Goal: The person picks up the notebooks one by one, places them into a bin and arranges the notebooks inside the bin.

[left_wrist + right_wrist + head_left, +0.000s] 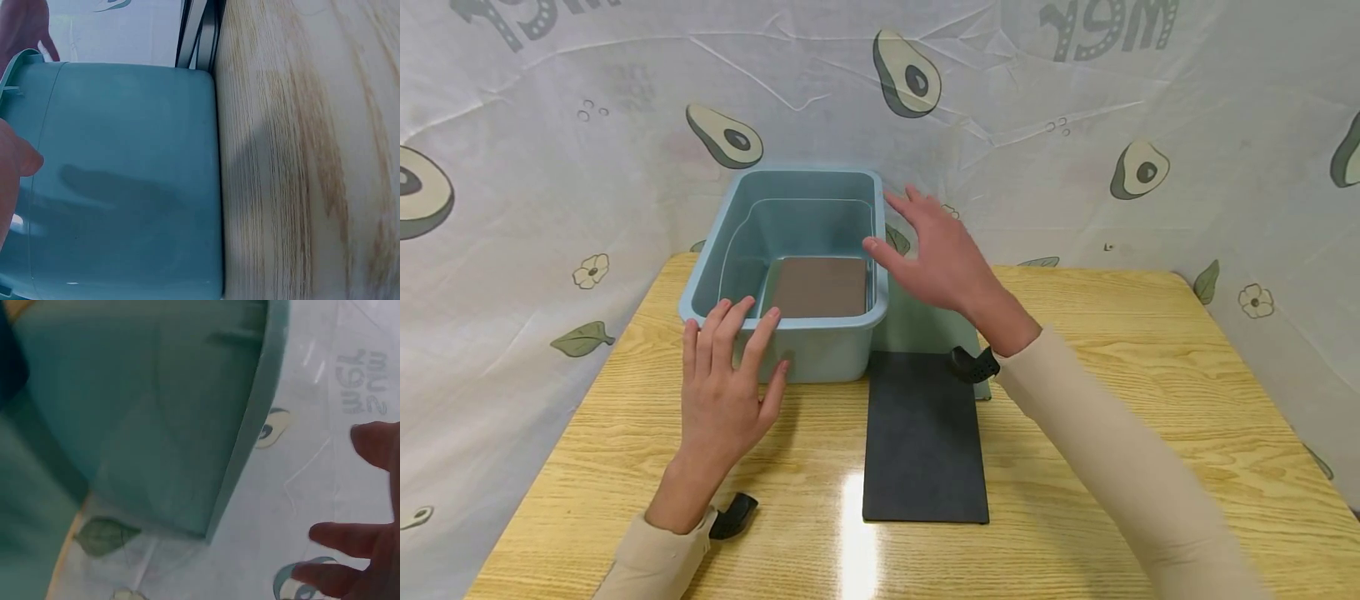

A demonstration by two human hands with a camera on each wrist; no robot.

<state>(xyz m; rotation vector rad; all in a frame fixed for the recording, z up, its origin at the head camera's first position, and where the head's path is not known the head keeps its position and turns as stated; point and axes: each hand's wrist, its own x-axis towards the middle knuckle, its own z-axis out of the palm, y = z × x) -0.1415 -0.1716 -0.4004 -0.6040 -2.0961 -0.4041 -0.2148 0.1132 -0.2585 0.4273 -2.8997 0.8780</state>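
A light blue plastic bin stands at the back left of the table. My left hand is at its near rim, fingers spread loosely and fingertips overlapping the edge; in the left wrist view the thumb shows by the outer wall. Beside the bin's right rim, my right hand is raised with fingers spread, holding nothing. Inside the bin lies a flat brown book-like thing, with a greenish edge showing at its left. A black, thin, book-like thing lies right of the bin, overlapping a grey-green one.
The wooden table carries the bin and the flat things. Behind it hangs a pale cloth printed with avocados, leaves and flowers, close to the bin's far side. Dark bands are on both wrists.
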